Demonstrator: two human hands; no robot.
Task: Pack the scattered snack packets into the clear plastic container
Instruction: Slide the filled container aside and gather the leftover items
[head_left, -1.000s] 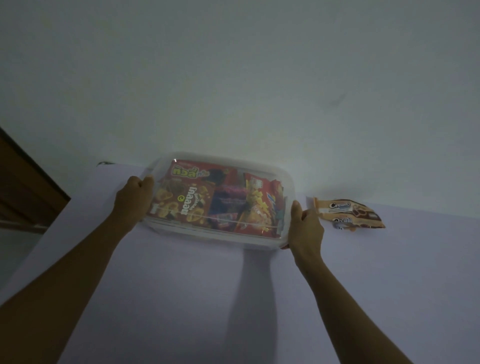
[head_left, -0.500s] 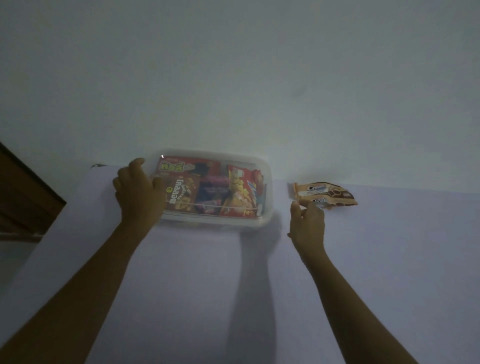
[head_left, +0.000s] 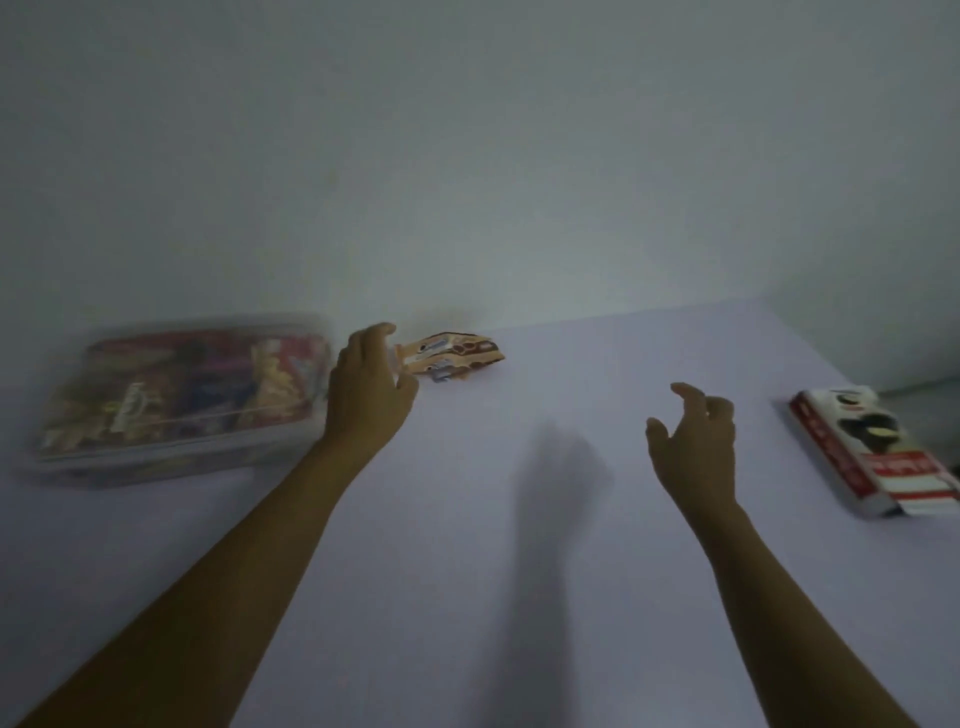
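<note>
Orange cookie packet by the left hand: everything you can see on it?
The orange cookie packet is a small, crinkled, glossy pouch, tan-orange with a white logo band and dark brown cookie pictures; the print is too blurred to read. It seems to lie on the pale table near the wall, right of the clear plastic container and apart from it. Its left end sits between thumb and fingers of the left hand; whether they pinch it cannot be told.
</note>
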